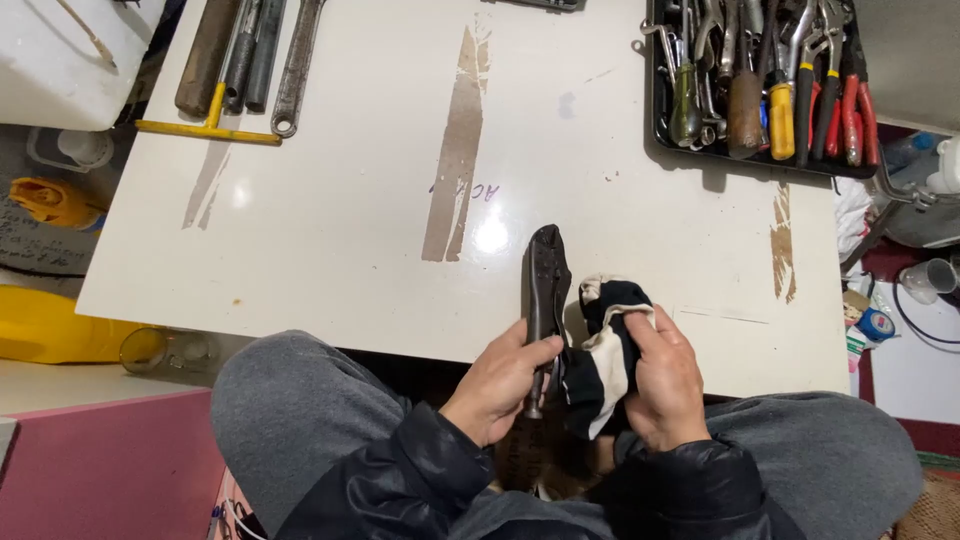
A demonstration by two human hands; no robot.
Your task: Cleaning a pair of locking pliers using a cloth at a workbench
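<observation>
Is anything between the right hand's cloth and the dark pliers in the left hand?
Nothing visible. The left hand grips the dark pliers by the handle, head pointing away over the white table. The right hand holds the black-and-white cloth right beside the tool, seemingly touching it. The tool tray sits far off.

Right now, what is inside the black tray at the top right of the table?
The black tray holds many hand tools: red-handled pliers, a yellow-handled tool, a brown handle, bare metal tools. Whatever lies beneath this pile is covered.
</observation>
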